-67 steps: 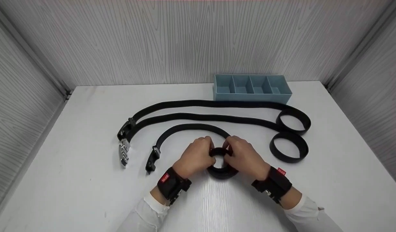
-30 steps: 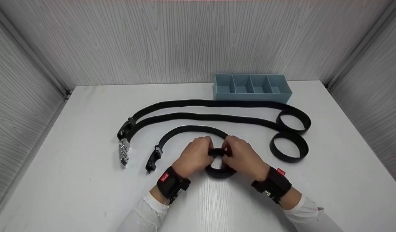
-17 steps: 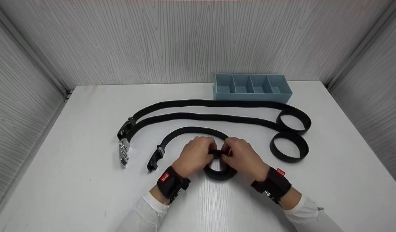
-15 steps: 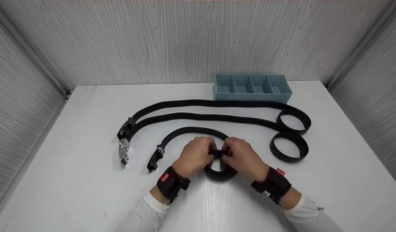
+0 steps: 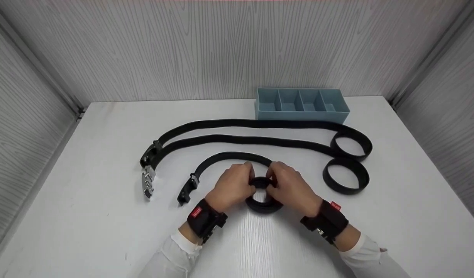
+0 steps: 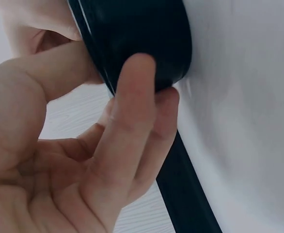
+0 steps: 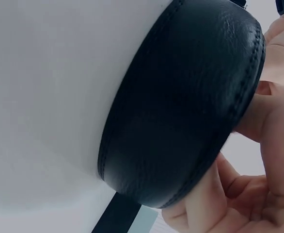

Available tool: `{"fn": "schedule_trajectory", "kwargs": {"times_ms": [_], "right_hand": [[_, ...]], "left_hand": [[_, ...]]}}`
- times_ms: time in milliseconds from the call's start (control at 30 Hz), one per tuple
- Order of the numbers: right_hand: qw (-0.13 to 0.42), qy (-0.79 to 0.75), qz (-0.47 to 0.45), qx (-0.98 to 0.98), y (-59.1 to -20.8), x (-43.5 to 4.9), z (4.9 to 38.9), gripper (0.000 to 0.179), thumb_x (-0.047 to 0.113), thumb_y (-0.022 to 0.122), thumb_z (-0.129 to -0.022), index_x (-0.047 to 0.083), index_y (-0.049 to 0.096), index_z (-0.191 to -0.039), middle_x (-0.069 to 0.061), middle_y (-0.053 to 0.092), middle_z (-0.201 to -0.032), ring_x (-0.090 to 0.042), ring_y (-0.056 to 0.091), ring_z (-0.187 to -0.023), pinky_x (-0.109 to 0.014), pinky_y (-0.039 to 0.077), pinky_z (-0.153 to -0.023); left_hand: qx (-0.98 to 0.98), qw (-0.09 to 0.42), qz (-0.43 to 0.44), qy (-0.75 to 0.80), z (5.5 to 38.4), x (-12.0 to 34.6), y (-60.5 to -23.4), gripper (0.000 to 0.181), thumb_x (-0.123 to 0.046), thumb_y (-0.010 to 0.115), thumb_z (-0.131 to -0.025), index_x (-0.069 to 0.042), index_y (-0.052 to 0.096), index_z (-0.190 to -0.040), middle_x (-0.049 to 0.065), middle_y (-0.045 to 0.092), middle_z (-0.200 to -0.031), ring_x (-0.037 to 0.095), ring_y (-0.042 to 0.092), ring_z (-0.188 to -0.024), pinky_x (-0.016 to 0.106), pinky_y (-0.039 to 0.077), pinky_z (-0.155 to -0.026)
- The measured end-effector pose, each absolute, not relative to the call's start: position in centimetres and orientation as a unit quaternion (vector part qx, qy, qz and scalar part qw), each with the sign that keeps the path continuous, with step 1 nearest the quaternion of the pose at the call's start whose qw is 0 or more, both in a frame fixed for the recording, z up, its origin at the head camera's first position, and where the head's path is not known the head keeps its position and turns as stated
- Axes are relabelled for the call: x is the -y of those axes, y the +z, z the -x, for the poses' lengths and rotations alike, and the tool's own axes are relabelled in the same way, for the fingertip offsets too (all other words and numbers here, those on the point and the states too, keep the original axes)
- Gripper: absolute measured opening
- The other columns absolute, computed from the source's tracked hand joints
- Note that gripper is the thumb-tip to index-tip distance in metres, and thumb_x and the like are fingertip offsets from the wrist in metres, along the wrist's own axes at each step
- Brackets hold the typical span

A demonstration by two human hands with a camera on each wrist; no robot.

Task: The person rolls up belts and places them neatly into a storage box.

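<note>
In the head view, a black belt is partly rolled into a ring at the front middle of the white table. My left hand pinches the ring's left side, thumb inside and fingers outside. On the other side my right hand grips the ring in the same way. From the far side of the ring the loose strap arcs left to a dark buckle. The left wrist view shows fingertips pressed on the smooth outer face of the roll. Stitched edges show on the roll in the right wrist view.
Behind lie two more black belts, one farther back and one nearer, their right ends coiled into loops. At their left ends are a dark buckle and a silver buckle. A blue divided tray stands against the back wall.
The loose strap has grown shorter, and its buckle has slid right toward the roll. Both hands stay on the ring with small finger shifts. The other belts have not moved.
</note>
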State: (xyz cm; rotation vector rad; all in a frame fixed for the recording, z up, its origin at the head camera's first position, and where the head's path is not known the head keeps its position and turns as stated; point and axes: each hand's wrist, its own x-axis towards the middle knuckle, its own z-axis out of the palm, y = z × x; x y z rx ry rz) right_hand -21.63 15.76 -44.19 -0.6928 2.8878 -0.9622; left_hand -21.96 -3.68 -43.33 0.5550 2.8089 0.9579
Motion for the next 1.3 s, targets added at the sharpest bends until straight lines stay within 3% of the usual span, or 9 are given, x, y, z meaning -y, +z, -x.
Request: {"fn": "schedule_trajectory", "kwargs": {"times_ms": [267, 467, 667, 867, 1067, 1300], "right_hand": [[0.016, -0.303, 0.23, -0.925, -44.08, -15.56, 21.54, 0.018, 0.001, 0.076, -0.085, 0.007, 0.066, -0.099, -0.003, 0.061, -0.092, -0.015, 0.058, -0.078, -0.032, 0.051, -0.067], [0.001, -0.298, 0.245, -0.923, -44.17, -15.58, 21.45, 0.015, 0.001, 0.078, -0.084, 0.007, 0.066, -0.091, -0.003, 0.062, -0.087, -0.014, 0.058, -0.075, -0.029, 0.051, -0.063], [-0.017, -0.307, 0.234, -0.922, -44.37, -15.62, 21.47, 0.015, 0.0, 0.077, -0.082, 0.006, 0.065, -0.09, -0.003, 0.059, -0.086, -0.015, 0.057, -0.075, -0.031, 0.05, -0.065], [0.0, -0.308, 0.216, -0.927, -44.41, -15.7, 21.53, 0.02, 0.002, 0.076, -0.082, 0.006, 0.061, -0.094, -0.003, 0.056, -0.088, -0.018, 0.054, -0.076, -0.034, 0.048, -0.066], [0.024, -0.303, 0.221, -0.927, -44.06, -15.61, 21.54, 0.021, 0.005, 0.076, -0.084, 0.007, 0.061, -0.097, -0.001, 0.054, -0.085, -0.016, 0.053, -0.074, -0.031, 0.046, -0.063], [0.016, -0.307, 0.234, -0.922, -44.0, -15.49, 21.38, 0.014, 0.005, 0.077, -0.086, 0.006, 0.067, -0.095, -0.002, 0.062, -0.089, -0.015, 0.059, -0.078, -0.031, 0.052, -0.066]], "left_hand": [[-0.931, 0.031, -0.201, 0.304, 22.01, 3.63, -43.44, 0.014, 0.001, 0.077, -0.084, -0.006, 0.07, -0.094, 0.004, 0.069, -0.085, 0.017, 0.062, -0.076, 0.035, 0.052, -0.066], [-0.931, 0.032, -0.201, 0.304, 22.02, 3.62, -43.49, 0.01, -0.003, 0.078, -0.087, -0.009, 0.074, -0.094, 0.002, 0.071, -0.086, 0.015, 0.064, -0.078, 0.034, 0.053, -0.065], [-0.93, 0.05, -0.17, 0.321, 21.94, 3.5, -43.47, 0.016, -0.008, 0.079, -0.083, -0.007, 0.067, -0.093, 0.002, 0.066, -0.086, 0.016, 0.061, -0.073, 0.033, 0.05, -0.064], [-0.941, 0.061, -0.155, 0.294, 21.74, 3.45, -43.43, 0.023, -0.006, 0.079, -0.08, -0.005, 0.061, -0.094, 0.006, 0.063, -0.086, 0.02, 0.059, -0.073, 0.037, 0.05, -0.065], [-0.941, 0.027, -0.18, 0.287, 21.76, 3.49, -43.59, 0.014, 0.001, 0.076, -0.083, -0.004, 0.066, -0.092, 0.009, 0.069, -0.088, 0.02, 0.062, -0.076, 0.038, 0.053, -0.067], [-0.935, 0.014, -0.197, 0.295, 21.71, 3.37, -43.68, 0.01, 0.002, 0.075, -0.086, -0.007, 0.074, -0.092, 0.005, 0.074, -0.09, 0.017, 0.066, -0.078, 0.036, 0.054, -0.066]]}}
